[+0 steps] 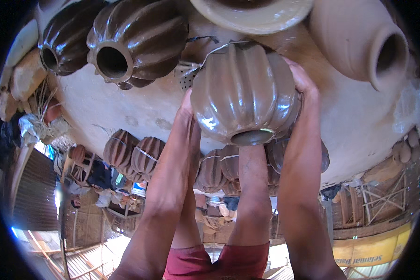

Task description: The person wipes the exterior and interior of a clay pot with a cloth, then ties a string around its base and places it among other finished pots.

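Observation:
A large brown clay pot [245,88] with rounded vertical ribs and a wet-looking sheen is held between my two hands. It is tilted, its round dark mouth facing the lower edge of the view. A thin pale strip crosses its upper left part. My left hand [187,101] presses against the pot's left side, its fingers mostly hidden behind the wall. On the opposite side, my right hand [304,80] is curved round the wall, its fingertips out of sight. A small pale piece with holes [185,77] lies just left of the pot.
Two dark glossy ribbed pots, one nearer [144,35] and one beyond it [72,37], lie at the upper left. A wide pale clay rim [254,23] and a smooth light-brown jar [354,42] are at the top and upper right. Several ribbed pots [147,154] stand around my legs.

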A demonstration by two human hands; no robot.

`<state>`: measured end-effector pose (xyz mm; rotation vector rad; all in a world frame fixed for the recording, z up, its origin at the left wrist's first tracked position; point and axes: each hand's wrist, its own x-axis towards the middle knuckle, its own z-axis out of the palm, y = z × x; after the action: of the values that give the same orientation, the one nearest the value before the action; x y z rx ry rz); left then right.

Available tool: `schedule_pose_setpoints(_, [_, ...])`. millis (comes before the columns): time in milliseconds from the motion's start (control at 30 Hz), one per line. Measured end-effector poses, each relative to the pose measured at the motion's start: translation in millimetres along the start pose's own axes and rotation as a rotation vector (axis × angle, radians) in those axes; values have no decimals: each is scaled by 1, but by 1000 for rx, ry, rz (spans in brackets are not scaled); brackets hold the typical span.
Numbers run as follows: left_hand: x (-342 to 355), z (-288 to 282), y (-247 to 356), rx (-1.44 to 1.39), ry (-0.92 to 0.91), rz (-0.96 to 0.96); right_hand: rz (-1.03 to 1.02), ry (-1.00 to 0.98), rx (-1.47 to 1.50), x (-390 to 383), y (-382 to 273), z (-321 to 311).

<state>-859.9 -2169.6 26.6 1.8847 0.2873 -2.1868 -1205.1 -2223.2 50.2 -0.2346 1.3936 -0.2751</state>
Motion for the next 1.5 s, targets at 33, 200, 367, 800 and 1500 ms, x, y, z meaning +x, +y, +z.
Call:
schedule_pose_setpoints(33, [8, 0, -2, -17, 8, 4, 60, 39, -19, 10, -2, 2])
schedule_pose_setpoints(200, [28, 4, -6, -56, 23, 2, 165, 81, -168, 43, -12, -4])
schedule_pose_setpoints(367, [35, 12, 4, -71, 26, 12, 133, 57, -145, 48, -22, -2])
schedule_pose_setpoints(800, [35, 15, 35, -48, 26, 45, 137, 67, 8, 56, -19, 22])
schedule_pose_setpoints(1500, [29, -3, 43, -84, 21, 56, 213, 61, -37, 72, -3, 20])
